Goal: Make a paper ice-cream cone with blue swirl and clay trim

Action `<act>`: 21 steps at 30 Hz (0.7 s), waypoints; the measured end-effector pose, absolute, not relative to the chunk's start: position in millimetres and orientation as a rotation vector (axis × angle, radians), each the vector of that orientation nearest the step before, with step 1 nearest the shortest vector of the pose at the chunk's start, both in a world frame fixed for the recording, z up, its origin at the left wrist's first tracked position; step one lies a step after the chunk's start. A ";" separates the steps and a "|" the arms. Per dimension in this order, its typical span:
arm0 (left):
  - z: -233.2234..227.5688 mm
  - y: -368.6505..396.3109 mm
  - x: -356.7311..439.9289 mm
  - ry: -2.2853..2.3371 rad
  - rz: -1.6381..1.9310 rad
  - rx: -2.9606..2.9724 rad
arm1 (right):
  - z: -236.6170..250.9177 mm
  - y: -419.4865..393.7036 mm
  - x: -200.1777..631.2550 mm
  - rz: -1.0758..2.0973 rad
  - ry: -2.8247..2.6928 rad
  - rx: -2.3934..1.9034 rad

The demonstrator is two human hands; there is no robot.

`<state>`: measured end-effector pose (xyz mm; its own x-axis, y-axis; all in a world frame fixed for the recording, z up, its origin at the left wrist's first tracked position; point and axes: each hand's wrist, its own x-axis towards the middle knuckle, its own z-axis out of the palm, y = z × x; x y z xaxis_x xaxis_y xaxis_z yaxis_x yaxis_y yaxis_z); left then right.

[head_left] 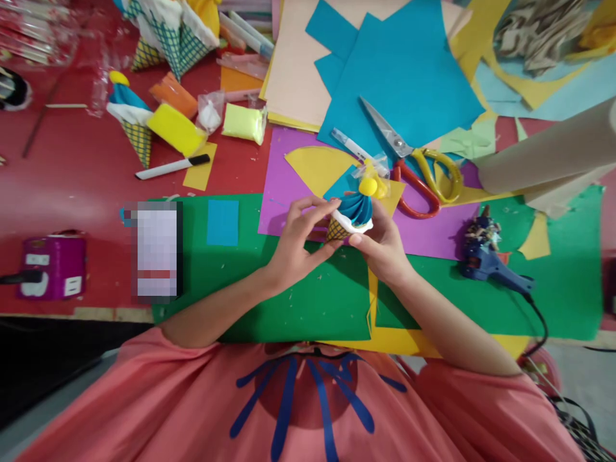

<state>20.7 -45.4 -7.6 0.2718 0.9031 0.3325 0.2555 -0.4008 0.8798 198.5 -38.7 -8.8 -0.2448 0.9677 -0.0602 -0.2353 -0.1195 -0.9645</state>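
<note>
Between both hands is a small craft ice cream cone (355,215), with a yellow ball on top, blue swirled folds, a white rim and a yellow checkered cone. My left hand (299,240) grips its left side, fingers at the blue top and thumb under the cone. On the other side my right hand (385,244) pinches the white rim with its thumb, its fingers partly hidden behind. Just behind the cone lie a clear wrapper with yellow clay (380,183), a capped pen (351,142) and a yellow fan-shaped piece (312,163) on purple sheet (433,237).
Large scissors (402,151) lie open beyond my right hand. A blue glue gun (495,266) with a cord rests at right, near a cardboard roll (548,151). To the left are a phone (156,253), a purple power block (51,266), a marker (172,167) and another cone (132,125).
</note>
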 end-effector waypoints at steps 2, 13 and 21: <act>-5.4 -42.5 18.9 1.034 1.175 1.971 | -6.4 -37.9 201.2 1.622 -1.093 -0.948; -10.2 -32.2 18.5 0.678 1.096 1.477 | 1.7 -34.9 204.5 2.030 -0.926 -0.817; -7.3 -35.9 20.7 0.691 1.106 1.319 | 3.7 -38.1 198.1 2.053 -0.887 -0.856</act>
<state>20.7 -35.9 -7.3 0.3669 0.9116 0.1854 -0.2333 -0.1028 0.9670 198.1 -38.1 3.7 -0.5124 0.8119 -0.2798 -0.3530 -0.4961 -0.7932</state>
